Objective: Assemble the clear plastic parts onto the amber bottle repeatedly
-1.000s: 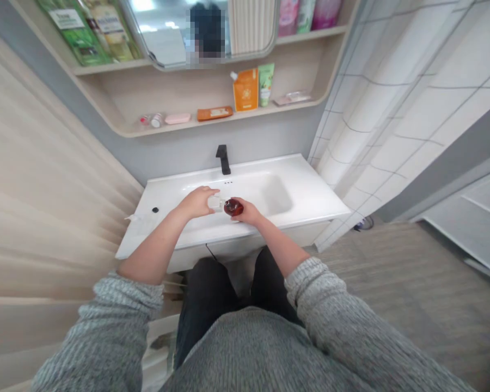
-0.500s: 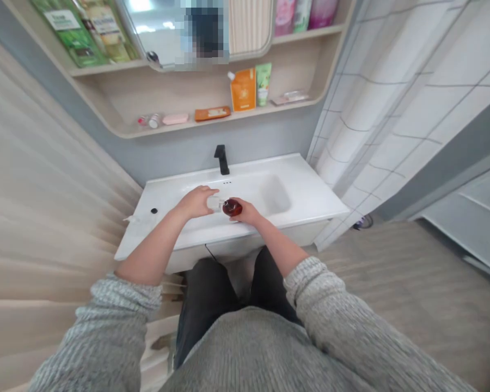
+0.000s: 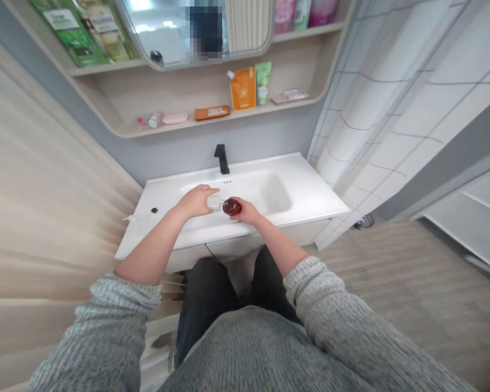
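Note:
My left hand (image 3: 196,201) is closed around a small clear bottle (image 3: 214,203), fingers on its far side and thumb nearer me. In my right hand (image 3: 247,211) is a dark reddish-brown bottle (image 3: 232,207), gripped by its side. The two bottles meet neck to neck, or nearly so; whether they touch I cannot tell. Both are held above the front part of the white sink basin (image 3: 275,193). What is inside the clear bottle is too small to make out.
A black faucet (image 3: 221,159) stands behind the basin. Above it, a shelf holds an orange pouch (image 3: 244,89), a green tube (image 3: 263,83), an orange packet (image 3: 212,112) and a pink bar (image 3: 175,118). A black round piece (image 3: 154,210) lies on the counter's left. Curtains hang at both sides.

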Demonstrator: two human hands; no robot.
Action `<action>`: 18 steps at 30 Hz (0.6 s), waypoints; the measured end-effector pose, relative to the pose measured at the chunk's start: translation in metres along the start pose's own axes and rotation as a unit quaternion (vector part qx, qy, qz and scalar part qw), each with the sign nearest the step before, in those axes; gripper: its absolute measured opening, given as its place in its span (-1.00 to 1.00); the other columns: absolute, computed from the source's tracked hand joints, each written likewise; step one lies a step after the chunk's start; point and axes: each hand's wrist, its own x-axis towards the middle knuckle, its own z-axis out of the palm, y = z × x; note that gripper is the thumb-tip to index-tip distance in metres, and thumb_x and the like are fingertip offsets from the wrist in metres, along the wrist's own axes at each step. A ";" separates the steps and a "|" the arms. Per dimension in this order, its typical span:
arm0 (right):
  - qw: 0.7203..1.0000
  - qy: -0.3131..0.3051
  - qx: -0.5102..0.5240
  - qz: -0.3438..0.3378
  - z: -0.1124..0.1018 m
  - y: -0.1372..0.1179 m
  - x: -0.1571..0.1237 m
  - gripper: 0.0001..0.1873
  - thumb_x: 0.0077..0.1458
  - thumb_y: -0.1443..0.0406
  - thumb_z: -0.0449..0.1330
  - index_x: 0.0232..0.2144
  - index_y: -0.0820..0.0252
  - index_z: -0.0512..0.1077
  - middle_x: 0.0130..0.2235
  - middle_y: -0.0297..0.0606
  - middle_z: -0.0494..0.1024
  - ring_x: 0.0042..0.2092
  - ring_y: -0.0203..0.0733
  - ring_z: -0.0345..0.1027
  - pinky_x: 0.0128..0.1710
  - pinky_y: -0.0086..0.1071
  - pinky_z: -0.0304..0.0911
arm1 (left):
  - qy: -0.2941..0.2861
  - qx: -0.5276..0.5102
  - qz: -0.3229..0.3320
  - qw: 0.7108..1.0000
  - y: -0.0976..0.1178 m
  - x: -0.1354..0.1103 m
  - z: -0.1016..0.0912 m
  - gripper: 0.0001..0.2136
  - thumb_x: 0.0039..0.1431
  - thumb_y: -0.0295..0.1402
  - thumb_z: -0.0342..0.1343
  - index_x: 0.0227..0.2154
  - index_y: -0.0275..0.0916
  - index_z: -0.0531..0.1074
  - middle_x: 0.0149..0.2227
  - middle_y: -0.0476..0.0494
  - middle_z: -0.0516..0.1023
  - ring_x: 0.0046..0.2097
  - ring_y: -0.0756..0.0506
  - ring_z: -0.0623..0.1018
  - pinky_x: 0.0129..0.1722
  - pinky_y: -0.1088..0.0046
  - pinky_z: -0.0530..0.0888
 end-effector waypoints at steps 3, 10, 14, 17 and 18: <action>1.000 0.001 0.000 -0.003 0.000 0.000 0.000 0.05 -0.26 0.35 0.65 0.34 0.02 0.52 0.27 -0.20 0.65 0.29 0.14 0.55 0.43 -0.02 0.33 | -0.005 0.003 -0.001 1.000 0.000 0.000 0.000 -0.19 0.03 -0.24 0.41 0.42 -0.12 0.47 0.25 -0.29 0.60 0.27 -0.38 0.56 0.37 0.11 0.47; 1.000 0.001 0.002 -0.004 -0.001 -0.002 0.000 0.04 -0.28 0.35 0.66 0.32 0.00 0.54 0.26 -0.22 0.66 0.28 0.14 0.56 0.43 -0.01 0.33 | -0.002 0.011 0.004 1.000 0.001 0.000 -0.001 -0.20 0.05 -0.22 0.40 0.41 -0.16 0.47 0.24 -0.32 0.60 0.26 -0.38 0.56 0.36 0.11 0.48; 1.000 0.002 -0.005 -0.005 -0.001 -0.004 -0.001 0.04 -0.27 0.34 0.66 0.33 0.02 0.53 0.26 -0.19 0.66 0.29 0.15 0.55 0.43 -0.01 0.32 | -0.009 0.018 0.003 1.000 0.002 0.000 -0.003 -0.20 0.05 -0.24 0.39 0.42 -0.16 0.47 0.23 -0.31 0.60 0.26 -0.38 0.56 0.35 0.12 0.48; 1.000 0.001 -0.005 -0.009 -0.001 -0.005 -0.001 0.04 -0.28 0.34 0.66 0.32 0.01 0.54 0.26 -0.19 0.66 0.29 0.16 0.55 0.43 -0.01 0.32 | -0.008 0.016 0.003 1.000 0.003 0.000 -0.004 -0.20 0.04 -0.25 0.38 0.42 -0.13 0.47 0.25 -0.30 0.59 0.26 -0.38 0.56 0.35 0.12 0.48; 1.000 0.001 -0.004 -0.009 -0.001 -0.005 -0.001 0.04 -0.28 0.34 0.66 0.32 0.00 0.54 0.26 -0.20 0.66 0.29 0.15 0.55 0.43 0.00 0.32 | -0.008 0.014 0.003 1.000 0.003 0.000 -0.004 -0.20 0.04 -0.26 0.38 0.42 -0.12 0.47 0.25 -0.29 0.59 0.26 -0.38 0.56 0.35 0.12 0.48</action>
